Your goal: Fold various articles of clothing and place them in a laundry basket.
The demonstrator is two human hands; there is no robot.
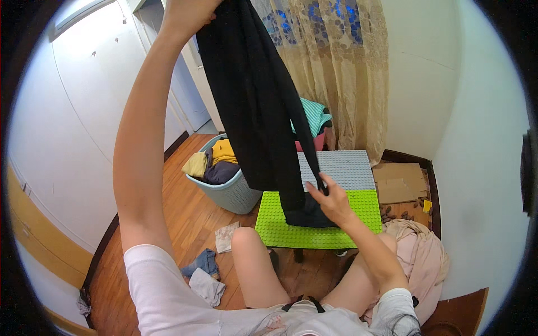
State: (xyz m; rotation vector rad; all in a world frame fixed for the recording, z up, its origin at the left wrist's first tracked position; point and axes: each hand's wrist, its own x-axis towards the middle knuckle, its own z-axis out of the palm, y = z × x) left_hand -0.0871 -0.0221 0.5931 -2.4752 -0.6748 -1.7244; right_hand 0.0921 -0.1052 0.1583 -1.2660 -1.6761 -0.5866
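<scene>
A long black garment (246,95) hangs in loose folds before me; I cannot tell whether it is trousers or a top. High at the upper edge, my left hand (192,15) is closed on its upper part, with the fingers partly cut off by the frame. Lower down on the right, my right hand (334,203) pinches a narrow hanging strip of the same cloth. The garment's lower end rests on the green half of a small studded table (319,238), whose far half is grey.
A light blue basket (227,193) of yellow and dark clothes stands left of the table. Behind it is a pink container (319,141) with striped green cloth. Small cloths (207,287) lie on the floor at left. Pinkish fabric (420,257) is heaped at right, near flat cardboard (399,182).
</scene>
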